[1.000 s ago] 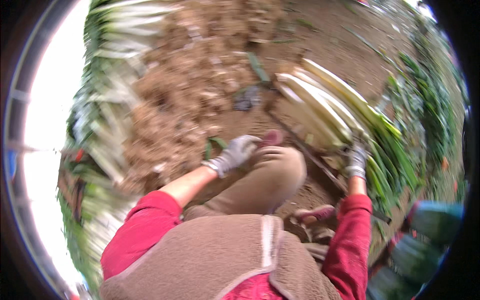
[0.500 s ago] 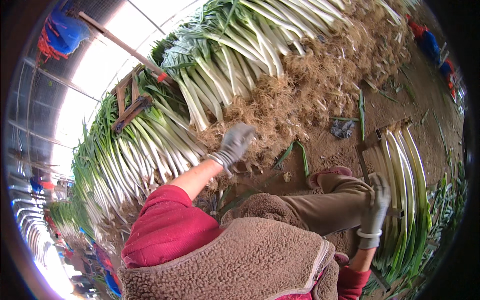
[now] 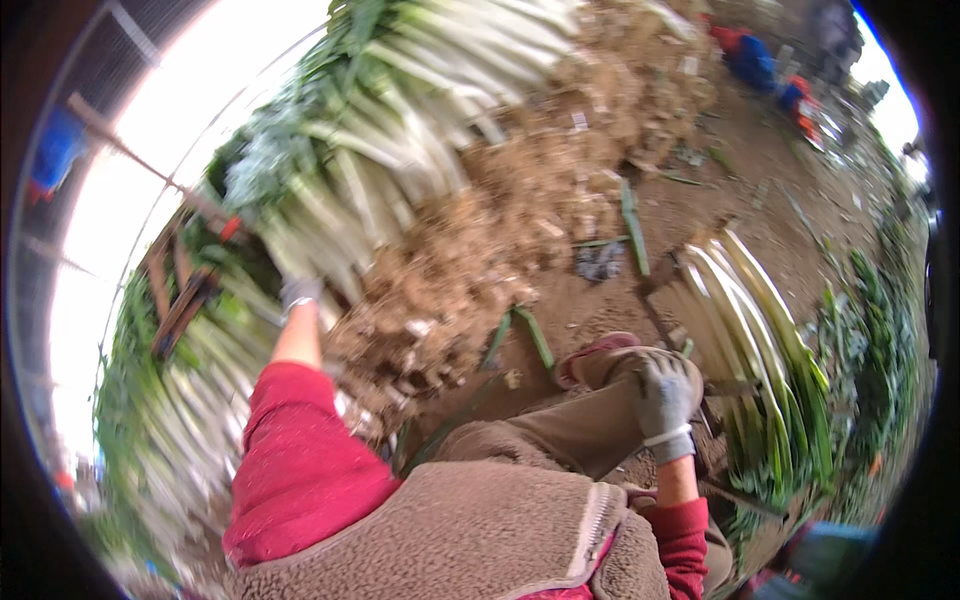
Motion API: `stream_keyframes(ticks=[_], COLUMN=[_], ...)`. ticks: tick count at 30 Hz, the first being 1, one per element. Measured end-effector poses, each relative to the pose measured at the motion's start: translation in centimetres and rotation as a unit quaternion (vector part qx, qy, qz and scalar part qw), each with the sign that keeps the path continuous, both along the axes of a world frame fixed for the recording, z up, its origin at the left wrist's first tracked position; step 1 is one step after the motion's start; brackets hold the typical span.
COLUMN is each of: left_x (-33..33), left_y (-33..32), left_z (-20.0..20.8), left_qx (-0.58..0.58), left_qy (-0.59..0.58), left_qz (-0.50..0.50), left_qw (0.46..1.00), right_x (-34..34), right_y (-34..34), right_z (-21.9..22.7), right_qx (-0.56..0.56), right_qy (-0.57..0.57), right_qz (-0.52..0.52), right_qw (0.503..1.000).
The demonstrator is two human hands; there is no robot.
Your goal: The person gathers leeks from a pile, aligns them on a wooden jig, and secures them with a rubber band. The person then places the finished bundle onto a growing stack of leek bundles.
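Note:
A big pile of leeks (image 3: 400, 130) with white stalks and green tops lies at the upper left. My left hand (image 3: 298, 293), in a grey glove, reaches out into the pile's white stalks; I cannot make out its fingers. My right hand (image 3: 665, 395), also gloved, rests with its fingers curled on my bent knee (image 3: 600, 400) in tan trousers. Right beside that hand lies a smaller row of trimmed leeks (image 3: 745, 330) on the ground. My red sleeves and brown fleece vest fill the lower part of the view.
A mound of brown roots and soil (image 3: 480, 260) spreads between the pile and my leg. Loose green leaves (image 3: 630, 225) lie on the dirt floor. More greenery (image 3: 870, 330) lines the right edge. Wooden frame pieces (image 3: 180, 300) stick out at the left.
The view has swung about. My left hand has moved from my knee, over the root mound, up to the leek pile. My right hand has come off the trimmed leeks onto my knee.

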State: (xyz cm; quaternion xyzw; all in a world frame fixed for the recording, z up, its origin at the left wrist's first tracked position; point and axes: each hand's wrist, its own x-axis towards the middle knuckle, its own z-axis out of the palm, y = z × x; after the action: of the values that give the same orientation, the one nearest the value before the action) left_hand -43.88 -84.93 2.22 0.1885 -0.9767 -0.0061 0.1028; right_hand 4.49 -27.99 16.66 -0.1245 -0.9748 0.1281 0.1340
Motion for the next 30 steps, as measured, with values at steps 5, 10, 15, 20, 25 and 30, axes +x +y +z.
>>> stream_keyframes(ticks=[5,10,15,20,25,30], left_x=[-3.2,-2.9,-3.4,-1.2,7.6,17.8], left_y=[-1.6,-4.6,-5.8,0.6,8.3,15.5], left_z=[2.5,7.3,5.4,5.9,14.9,20.4], left_qx=[0.238,0.616,0.781,0.781,0.814,0.842], left_qy=[-0.058,-0.067,-0.101,-0.02,0.081,0.074], left_qz=[-0.047,-0.039,-0.024,-0.051,-0.132,-0.228], left_qw=[0.968,0.784,0.616,0.623,0.56,0.483], right_x=[0.3,0.1,-0.3,0.1,0.1,-0.8], right_y=[0.1,0.0,-0.3,-0.3,-0.2,0.0], right_z=[-0.6,-1.1,-1.3,-1.0,-1.7,-2.5], right_qx=[0.021,0.009,0.001,-0.003,-0.03,0.03], right_qy=[0.063,0.058,0.031,0.044,0.048,0.067], right_qz=[0.003,0.004,-0.009,-0.019,-0.046,-0.022], right_qw=[0.998,0.998,0.999,0.999,0.997,0.997])
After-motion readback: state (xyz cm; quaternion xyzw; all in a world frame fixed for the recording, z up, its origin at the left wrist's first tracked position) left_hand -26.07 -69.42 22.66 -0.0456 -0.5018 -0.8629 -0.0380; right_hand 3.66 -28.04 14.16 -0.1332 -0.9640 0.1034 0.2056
